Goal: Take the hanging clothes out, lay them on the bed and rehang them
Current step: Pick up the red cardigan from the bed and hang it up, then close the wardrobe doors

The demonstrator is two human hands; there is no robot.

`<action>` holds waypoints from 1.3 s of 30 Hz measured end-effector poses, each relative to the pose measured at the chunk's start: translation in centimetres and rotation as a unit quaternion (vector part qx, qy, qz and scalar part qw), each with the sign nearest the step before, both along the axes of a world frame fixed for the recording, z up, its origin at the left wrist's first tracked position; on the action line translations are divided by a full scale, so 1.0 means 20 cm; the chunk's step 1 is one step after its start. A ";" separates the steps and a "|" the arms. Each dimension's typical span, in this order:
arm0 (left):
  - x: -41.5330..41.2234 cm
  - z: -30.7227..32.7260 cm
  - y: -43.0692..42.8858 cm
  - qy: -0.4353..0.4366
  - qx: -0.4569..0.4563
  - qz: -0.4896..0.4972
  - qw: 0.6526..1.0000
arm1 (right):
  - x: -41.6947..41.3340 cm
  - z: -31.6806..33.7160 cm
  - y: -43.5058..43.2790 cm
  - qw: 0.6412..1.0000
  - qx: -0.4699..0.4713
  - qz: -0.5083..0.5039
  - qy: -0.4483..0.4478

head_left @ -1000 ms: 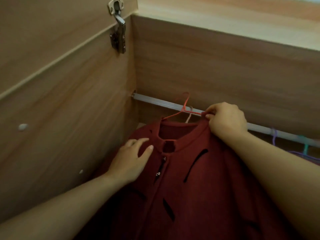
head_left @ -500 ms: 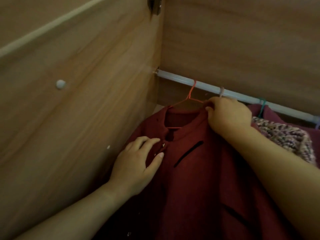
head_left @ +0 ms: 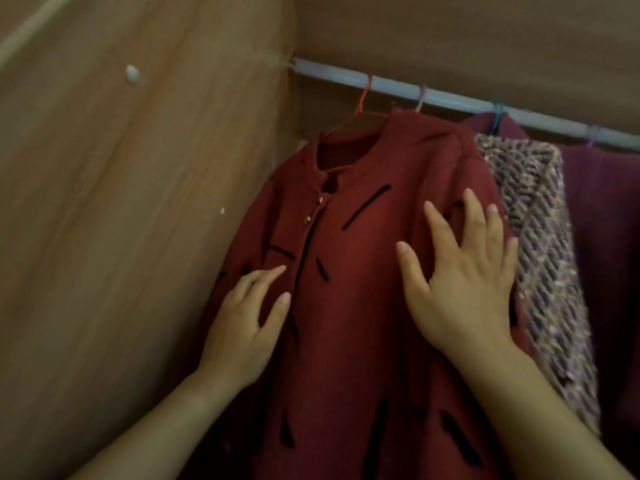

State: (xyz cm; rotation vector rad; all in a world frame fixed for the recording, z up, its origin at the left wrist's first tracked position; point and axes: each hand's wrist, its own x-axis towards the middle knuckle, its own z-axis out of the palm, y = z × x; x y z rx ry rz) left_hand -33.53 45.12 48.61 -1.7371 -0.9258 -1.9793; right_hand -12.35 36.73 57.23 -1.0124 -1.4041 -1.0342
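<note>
Wardrobe (head_left: 450, 36) interior, head view; we look into its left corner, with the wooden side panel (head_left: 138, 237) filling the left of the frame.

Contents: a pale metal rail (head_left: 450, 98) runs from the side panel off to the right, and we count three garments hanging from it.

- Nearest the side panel hangs a dark red coat (head_left: 346, 358) with black dash-shaped patches and small gold buttons down its front. It sits on an orange wire hanger (head_left: 362, 102) whose hook is over the rail.
- Just beside that hook is a pale pink hook (head_left: 420, 97). We cannot tell what it carries.
- Right of the coat, touching it, hangs a chunky knit garment (head_left: 540, 254) in mixed lilac and grey yarn.
- Behind and right of the knit hangs a dark purple garment (head_left: 616, 254). A teal hook (head_left: 498, 114) and a lilac hook (head_left: 594, 136) sit on the rail above these two.

Hands:

- The left hand (head_left: 242, 327) lies on the coat front, just left of the button line, with fingers loosely extended and gripping nothing.
- The right hand (head_left: 464, 282) rests flat on the coat's chest, on the side next to the knit, with fingers spread and straight, holding nothing.

We also note a small white cap (head_left: 132, 74) set in the side panel.
</note>
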 end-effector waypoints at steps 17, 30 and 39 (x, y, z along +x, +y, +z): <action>0.30 -0.59 -0.49 0.129 -0.189 0.058 0.972 | 0.25 -1.01 -0.12 0.988 -0.142 0.031 -0.051; 0.47 -1.54 -1.68 0.199 -0.396 0.245 0.862 | 0.51 -1.79 -0.99 0.859 -0.435 0.227 -0.145; 0.67 -2.00 -2.86 0.178 -0.536 0.318 0.762 | 0.55 -2.53 -1.82 0.725 -0.582 0.341 -0.137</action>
